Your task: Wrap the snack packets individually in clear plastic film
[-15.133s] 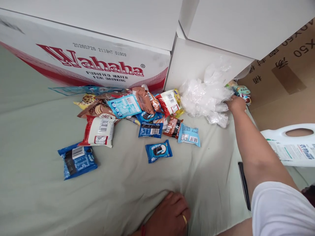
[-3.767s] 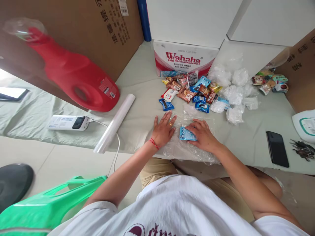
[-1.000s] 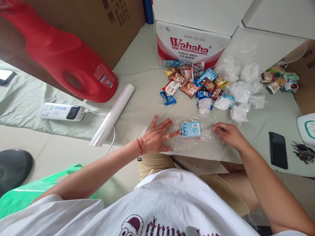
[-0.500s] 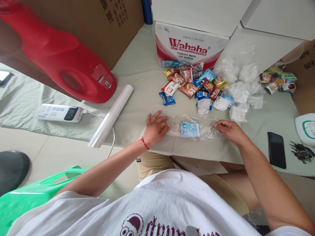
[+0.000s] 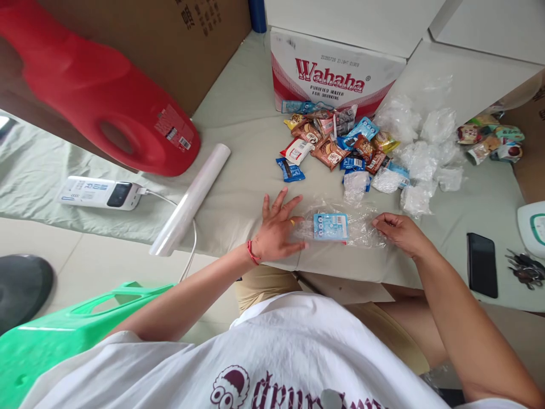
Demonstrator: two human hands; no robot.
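Well out to the left of the left hand lies a white power bank [image 5: 100, 193], and nearer that hand a roll of clear wrap [image 5: 190, 200] slants across the cloth. The left hand [image 5: 279, 230] is palm down, fingers spread wide and grasping nothing; its fingertips reach the left end of a crumpled clear film [image 5: 366, 227], though how firmly they press I cannot tell. Between the two hands, on or within that film, a light-blue packet [image 5: 331, 227] lies flat, touched by neither palm. The right hand [image 5: 400, 234] is partly curled, thumb and forefinger pinching the film's right edge. Beyond that hand sit clear plastic bundles [image 5: 419, 162]; to its right, a black phone [image 5: 482, 264], then keys [image 5: 525, 268].
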